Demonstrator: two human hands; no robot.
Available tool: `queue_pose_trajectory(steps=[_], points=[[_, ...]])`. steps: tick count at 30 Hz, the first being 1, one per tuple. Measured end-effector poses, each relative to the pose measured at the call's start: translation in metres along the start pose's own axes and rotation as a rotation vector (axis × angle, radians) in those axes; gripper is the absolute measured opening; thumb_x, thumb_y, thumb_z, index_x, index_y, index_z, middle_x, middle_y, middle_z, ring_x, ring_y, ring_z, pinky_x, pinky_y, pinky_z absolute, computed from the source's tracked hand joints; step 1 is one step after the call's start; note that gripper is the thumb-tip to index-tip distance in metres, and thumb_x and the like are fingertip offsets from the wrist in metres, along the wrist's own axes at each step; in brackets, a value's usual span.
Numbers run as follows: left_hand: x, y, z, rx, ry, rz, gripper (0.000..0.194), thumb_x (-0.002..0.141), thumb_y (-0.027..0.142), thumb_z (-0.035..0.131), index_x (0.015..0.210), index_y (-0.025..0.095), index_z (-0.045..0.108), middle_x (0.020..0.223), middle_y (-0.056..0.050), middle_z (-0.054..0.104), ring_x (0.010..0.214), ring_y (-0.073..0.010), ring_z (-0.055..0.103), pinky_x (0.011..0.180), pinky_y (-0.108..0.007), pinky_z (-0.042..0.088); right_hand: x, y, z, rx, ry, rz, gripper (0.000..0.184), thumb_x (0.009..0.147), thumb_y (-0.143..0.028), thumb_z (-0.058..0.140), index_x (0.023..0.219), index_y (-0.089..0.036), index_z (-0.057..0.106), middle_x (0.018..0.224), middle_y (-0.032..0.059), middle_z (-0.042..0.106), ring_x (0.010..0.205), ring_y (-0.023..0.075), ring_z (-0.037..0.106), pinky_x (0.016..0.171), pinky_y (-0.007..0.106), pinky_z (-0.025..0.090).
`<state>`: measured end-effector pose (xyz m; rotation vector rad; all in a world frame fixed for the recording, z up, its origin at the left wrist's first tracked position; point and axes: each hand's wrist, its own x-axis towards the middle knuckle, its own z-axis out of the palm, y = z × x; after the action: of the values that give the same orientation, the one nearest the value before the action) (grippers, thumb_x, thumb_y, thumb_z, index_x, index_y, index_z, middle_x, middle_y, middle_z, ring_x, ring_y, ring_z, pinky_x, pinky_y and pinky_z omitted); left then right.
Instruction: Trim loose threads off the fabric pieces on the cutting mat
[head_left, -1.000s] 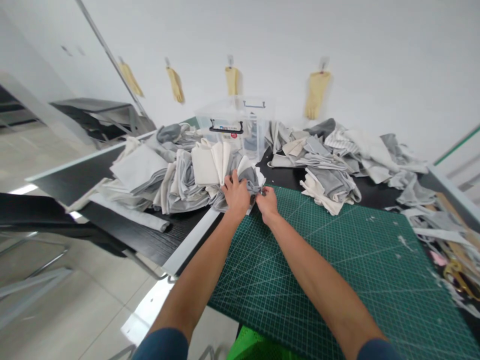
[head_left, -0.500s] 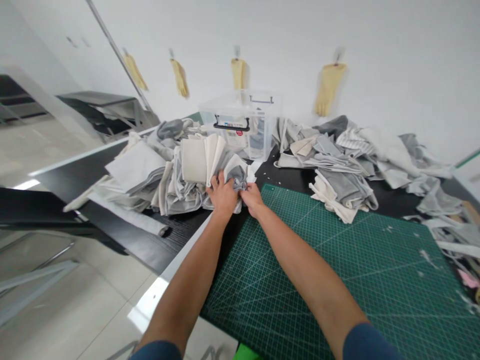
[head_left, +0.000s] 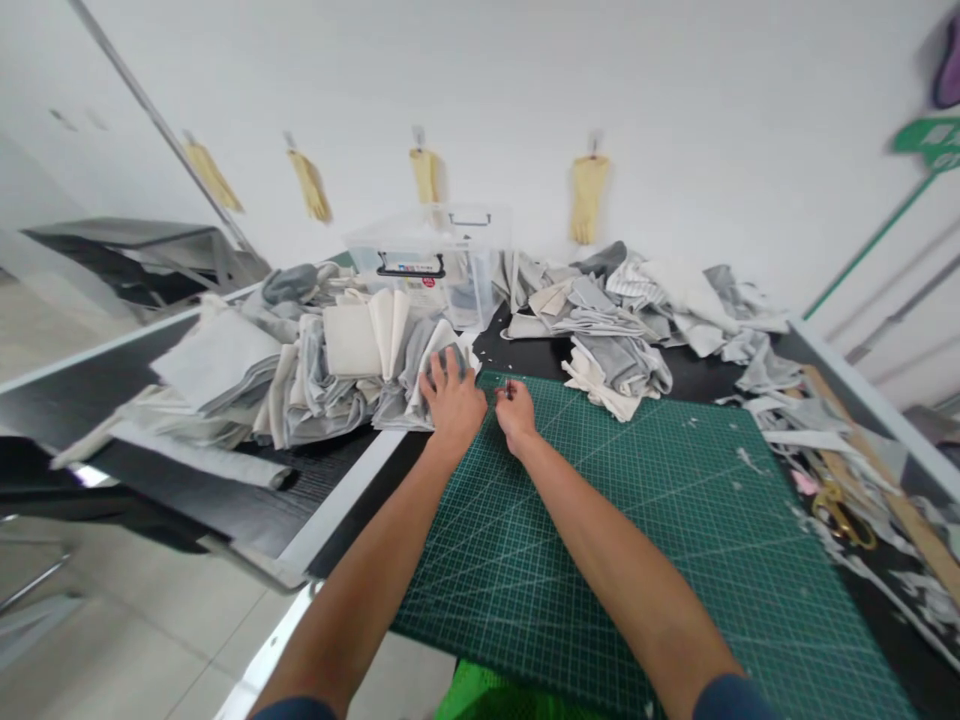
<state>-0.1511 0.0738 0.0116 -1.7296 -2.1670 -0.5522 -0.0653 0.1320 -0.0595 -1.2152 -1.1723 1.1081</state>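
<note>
My left hand [head_left: 450, 402] lies with fingers spread on a grey folded cloth [head_left: 448, 355] at the near edge of a pile of grey and cream fabric pieces [head_left: 330, 365]. Beside it, my right hand [head_left: 514, 412] is closed in a pinch on something small and dark that I cannot make out, just over the far left corner of the green cutting mat [head_left: 645, 540]. Both forearms reach out across the mat.
A clear plastic box [head_left: 427, 262] with black handles stands behind the pile. More fabric heaps [head_left: 622, 320] lie at the back right. Scissors [head_left: 844, 505], a wooden ruler [head_left: 885, 490] and scraps sit at the mat's right. Yellow gloves [head_left: 586, 198] hang on the wall.
My left hand has flattened onto the grey cloth instead of gripping it. My right hand has let go of the fabric and drawn slightly right, onto the mat corner. The view shifted.
</note>
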Motion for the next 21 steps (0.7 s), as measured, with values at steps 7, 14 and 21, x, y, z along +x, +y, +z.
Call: queue_pose_trajectory(steps=[7,14,21], points=[[-0.007,0.073,0.013,-0.106,0.02,0.189,0.044,0.091,0.023,0.046,0.129,0.017,0.069,0.163,-0.013,0.04,0.157,-0.0363,0.023,0.124,-0.06,0.023,0.001,0.003,-0.081,-0.01,0.127,-0.079,0.025,0.083,-0.028,0.058,0.106,-0.022,0.062,0.094,0.0035,0.07,0.09,0.0206,0.063,0.082,0.031,0.049],[-0.013,0.135,0.048,-0.26,-0.065,0.292,0.042,0.094,0.02,0.043,0.128,0.016,0.067,0.157,-0.015,0.049,0.152,-0.0329,0.035,0.122,-0.055,0.03,0.008,0.009,-0.158,-0.104,0.228,-0.161,0.018,0.084,-0.031,0.057,0.099,-0.022,0.061,0.09,0.003,0.068,0.088,0.0209,0.062,0.082,0.031,0.049],[-0.016,0.187,0.076,-0.435,-0.218,0.572,0.047,0.095,0.018,0.046,0.14,0.021,0.059,0.153,-0.013,0.052,0.144,-0.0281,0.043,0.118,-0.046,0.037,0.015,0.018,-0.223,-0.22,0.374,-0.149,0.027,0.082,-0.029,0.058,0.106,-0.019,0.062,0.104,0.009,0.07,0.093,0.0224,0.063,0.09,0.035,0.048]])
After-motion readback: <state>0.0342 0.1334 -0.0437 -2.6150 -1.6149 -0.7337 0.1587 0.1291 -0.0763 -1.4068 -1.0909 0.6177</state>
